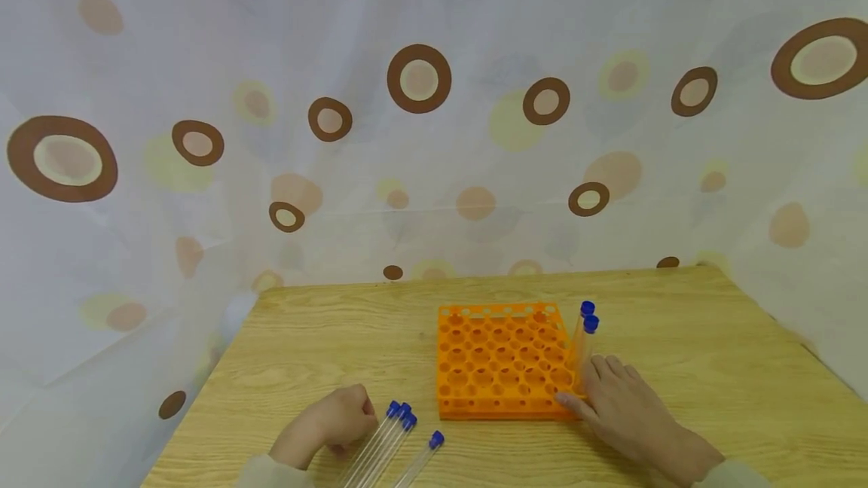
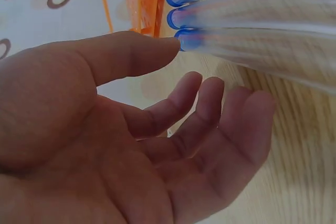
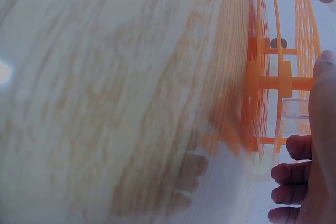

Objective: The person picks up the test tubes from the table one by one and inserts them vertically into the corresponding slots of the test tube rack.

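Note:
An orange test tube rack (image 1: 502,360) stands on the table, two blue-capped test tubes (image 1: 588,322) upright at its right side. My right hand (image 1: 627,405) grips the rack's front right corner, thumb along the front and fingers by the right side. In the right wrist view its fingertips (image 3: 290,174) show beside the orange frame and a clear tube end (image 3: 295,109). Left of the rack, my left hand (image 1: 342,416) has loosely bent fingers and holds nothing. Next to it lie several clear test tubes with blue caps (image 2: 184,19), the thumb tip overlapping one cap in the left wrist view.
One more blue-capped tube (image 1: 423,458) lies apart, nearer the rack's front left corner. The wooden table (image 1: 325,337) carries everything. Behind it and at both sides hangs a white curtain (image 1: 461,141) with brown and beige circles.

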### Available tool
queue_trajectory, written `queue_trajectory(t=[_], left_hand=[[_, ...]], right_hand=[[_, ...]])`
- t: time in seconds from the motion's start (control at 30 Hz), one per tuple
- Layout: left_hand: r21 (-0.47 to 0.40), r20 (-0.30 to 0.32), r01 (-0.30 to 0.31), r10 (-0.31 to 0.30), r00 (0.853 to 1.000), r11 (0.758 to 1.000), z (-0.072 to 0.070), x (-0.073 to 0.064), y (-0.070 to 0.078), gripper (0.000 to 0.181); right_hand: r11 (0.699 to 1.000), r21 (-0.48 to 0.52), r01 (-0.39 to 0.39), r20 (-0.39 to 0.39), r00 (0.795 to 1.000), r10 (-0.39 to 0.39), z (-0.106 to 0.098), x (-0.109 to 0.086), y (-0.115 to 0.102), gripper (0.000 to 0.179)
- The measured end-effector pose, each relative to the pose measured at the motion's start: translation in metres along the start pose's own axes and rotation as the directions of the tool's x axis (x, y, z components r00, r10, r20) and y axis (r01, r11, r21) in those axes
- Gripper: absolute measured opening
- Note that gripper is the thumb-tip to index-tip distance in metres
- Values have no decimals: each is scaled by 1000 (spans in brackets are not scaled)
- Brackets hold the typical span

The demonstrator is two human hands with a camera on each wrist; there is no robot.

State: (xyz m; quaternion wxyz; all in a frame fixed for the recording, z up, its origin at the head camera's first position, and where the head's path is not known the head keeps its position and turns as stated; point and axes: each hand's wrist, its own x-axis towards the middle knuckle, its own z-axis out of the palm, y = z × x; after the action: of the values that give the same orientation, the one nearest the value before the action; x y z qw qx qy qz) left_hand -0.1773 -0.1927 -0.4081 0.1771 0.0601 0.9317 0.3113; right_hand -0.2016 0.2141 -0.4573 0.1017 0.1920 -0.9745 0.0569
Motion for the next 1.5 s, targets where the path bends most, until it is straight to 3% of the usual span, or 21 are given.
queue_trajectory(t=[0.3, 0.7, 1.07, 1.23, 1.5], left_hand=[[-60, 30, 44, -42, 999, 997, 3, -5, -2, 11], [-34, 44, -14, 15, 999, 999, 10, -2, -7, 5], [-128, 85, -3, 14, 996, 992, 9, -1, -12, 2], [-197, 100, 1, 19, 995, 980, 8, 0, -16, 5], [-365, 126, 54, -8, 992, 929, -7, -2, -18, 19]], right_hand=[[1000, 11, 0, 6, 1000, 0, 0, 1, 0, 45], [999, 52, -10, 25, 1000, 8, 0, -3, 0, 45], [996, 85, -15, 33, 999, 12, -1, -1, 0, 45], [995, 98, -19, 49, 999, 14, -2, -2, 0, 45], [995, 96, 3, 22, 1000, -5, -1, 0, 1, 43]])
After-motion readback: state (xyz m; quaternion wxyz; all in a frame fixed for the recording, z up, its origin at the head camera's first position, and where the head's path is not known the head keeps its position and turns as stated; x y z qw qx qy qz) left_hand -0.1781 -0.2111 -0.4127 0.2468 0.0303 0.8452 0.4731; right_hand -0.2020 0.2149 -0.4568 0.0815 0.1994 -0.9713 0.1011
